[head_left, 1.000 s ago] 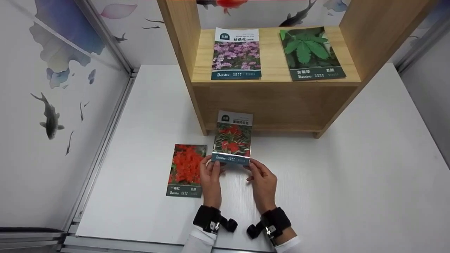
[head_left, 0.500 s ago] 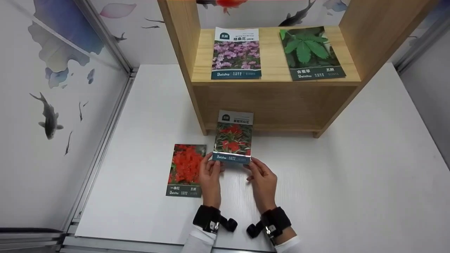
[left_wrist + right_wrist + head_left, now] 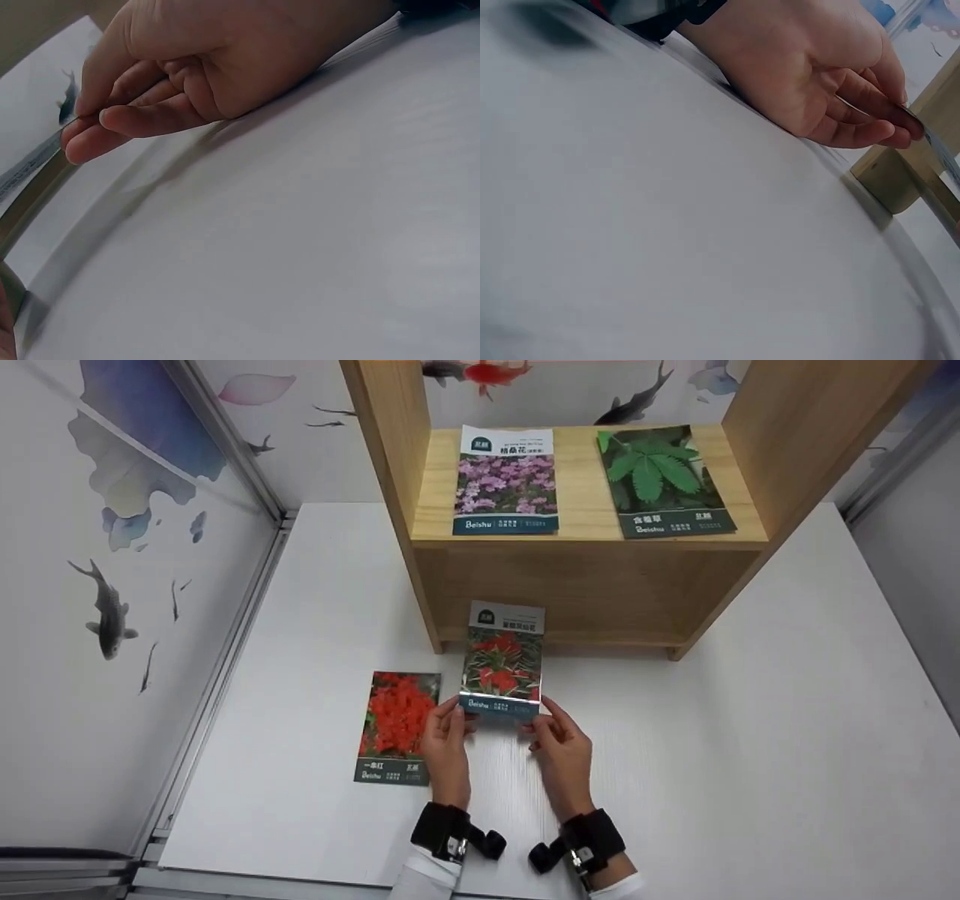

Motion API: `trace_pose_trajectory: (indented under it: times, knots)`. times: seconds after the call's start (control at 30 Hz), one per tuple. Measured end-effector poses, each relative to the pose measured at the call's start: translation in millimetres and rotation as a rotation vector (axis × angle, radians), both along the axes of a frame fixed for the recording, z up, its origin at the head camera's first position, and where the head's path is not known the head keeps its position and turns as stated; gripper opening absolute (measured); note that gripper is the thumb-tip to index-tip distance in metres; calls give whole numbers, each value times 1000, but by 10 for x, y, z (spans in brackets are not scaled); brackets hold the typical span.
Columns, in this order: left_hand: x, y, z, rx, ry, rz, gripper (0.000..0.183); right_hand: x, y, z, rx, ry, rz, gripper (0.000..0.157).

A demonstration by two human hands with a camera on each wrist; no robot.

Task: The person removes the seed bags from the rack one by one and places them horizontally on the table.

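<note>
Both hands hold one seed packet [image 3: 501, 660] with red flowers on its front, by its two lower corners. My left hand [image 3: 448, 746] pinches the left corner between thumb and fingers; the left wrist view shows this hand [image 3: 180, 75] gripping the packet's edge. On the other side my right hand [image 3: 562, 750] pinches the right corner, and in the right wrist view the hand [image 3: 817, 82] has thumb and fingertips on the thin edge [image 3: 939, 150]. The packet is tilted, its top toward the wooden shelf. Another red-flower packet [image 3: 397, 712] lies flat on the table beside the left hand.
A wooden shelf unit [image 3: 589, 592] stands on the white table [image 3: 750, 765] just beyond the hands. Its upper board carries a pink-flower packet [image 3: 506, 484] at left and a green-leaf packet [image 3: 664, 480] at right. A printed wall [image 3: 172, 607] rises along the left side.
The held packet has shifted very slightly to the right with both hands. The whole head view has moved down a little; the grip is the same.
</note>
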State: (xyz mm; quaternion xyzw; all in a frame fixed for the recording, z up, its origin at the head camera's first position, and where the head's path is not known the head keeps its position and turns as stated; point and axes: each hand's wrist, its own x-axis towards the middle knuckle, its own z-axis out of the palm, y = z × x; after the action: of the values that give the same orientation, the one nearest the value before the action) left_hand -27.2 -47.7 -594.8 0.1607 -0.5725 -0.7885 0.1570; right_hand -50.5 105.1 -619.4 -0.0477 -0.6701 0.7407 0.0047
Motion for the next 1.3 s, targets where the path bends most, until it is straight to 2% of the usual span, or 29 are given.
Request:
trace_pose_trajectory:
  times: [0.17,0.4,0.53,0.67,0.8,0.97,1.17,1.3]
  knots:
    - [-7,6,7,-8,-6,-7,34,-16,91,15,34,20,118,48]
    - [4,19,29,-27,-21,-37,36,-39,219,29,-29,49,308,56]
    - [59,24,29,-74,-43,-44,34,-16,247,24,-37,43,378,58]
    - [82,34,6,-98,-44,-58,33,12,271,27,-11,51,387,58]
    - [69,33,-90,-103,-42,-73,32,18,284,33,20,65,371,58]
    - [88,11,-197,-170,-86,-38,29,39,283,31,90,59,387,58]
    - [106,1,-210,-244,-88,-6,31,68,272,21,208,66,341,51]
    - [121,2,-203,-262,-98,7,29,77,256,15,229,48,308,49]
